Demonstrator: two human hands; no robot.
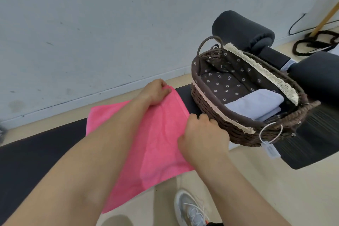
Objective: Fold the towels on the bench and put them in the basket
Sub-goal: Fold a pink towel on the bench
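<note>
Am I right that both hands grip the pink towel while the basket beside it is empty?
Not empty: the head view shows a folded pale towel in the basket. The left hand and right hand do grip the pink towel.

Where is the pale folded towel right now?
In the head view, right of centre: the pale folded towel lies inside the wicker basket, at its near end, on the bench right of the pink towel.

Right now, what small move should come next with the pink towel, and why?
The left hand and right hand each pinch the pink towel at its edge nearest the basket, and it lies spread on the bench. Probably lift that edge and bring it to the opposite edge.
</note>
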